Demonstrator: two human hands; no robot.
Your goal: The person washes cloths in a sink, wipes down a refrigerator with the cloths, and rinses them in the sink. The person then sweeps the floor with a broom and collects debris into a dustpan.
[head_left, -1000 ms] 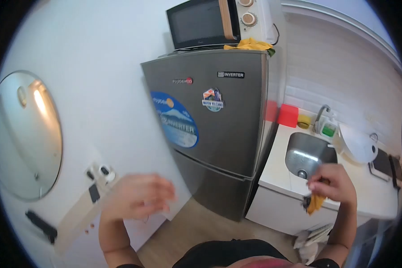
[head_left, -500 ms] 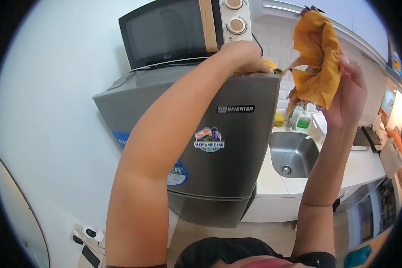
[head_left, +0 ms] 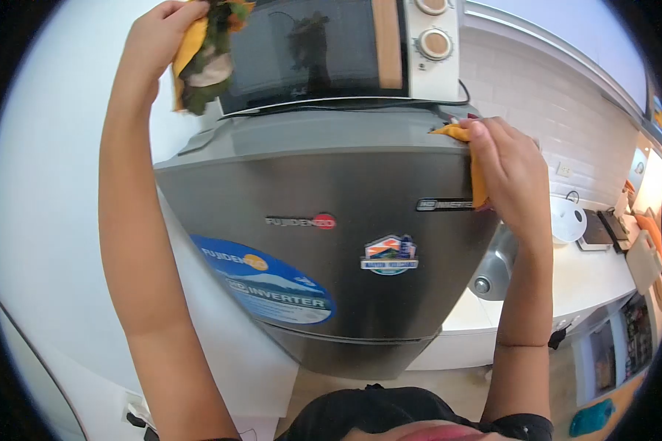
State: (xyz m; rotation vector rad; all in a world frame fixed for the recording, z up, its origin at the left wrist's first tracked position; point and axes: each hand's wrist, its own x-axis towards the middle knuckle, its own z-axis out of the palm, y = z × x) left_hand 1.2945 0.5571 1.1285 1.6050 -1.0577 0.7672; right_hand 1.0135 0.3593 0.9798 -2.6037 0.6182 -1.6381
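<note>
My left hand [head_left: 146, 51] is raised at the upper left, beside the microwave's [head_left: 272, 55] left edge. Its fingers pinch a crumpled piece of yellow, dark green and whitish cloth-like material [head_left: 206, 70] that hangs down. At the top right corner of the grey refrigerator [head_left: 375, 180], my right hand [head_left: 515, 173] grips a yellow cloth-like piece [head_left: 479, 180], which drapes over the front edge. Part of that piece is hidden under my fingers. Whether the two pieces are joined I cannot tell.
The microwave stands on the refrigerator, with a black cord [head_left: 463, 90] at its right. To the right are a steel sink [head_left: 496, 268], a white counter [head_left: 585, 273] and a white round container [head_left: 566, 219]. A white wall [head_left: 51, 184] lies close on the left.
My left hand has swung from the refrigerator's right corner to the upper left with its piece. My right hand has come down onto that corner. The view has shifted, bringing the refrigerator closer.
</note>
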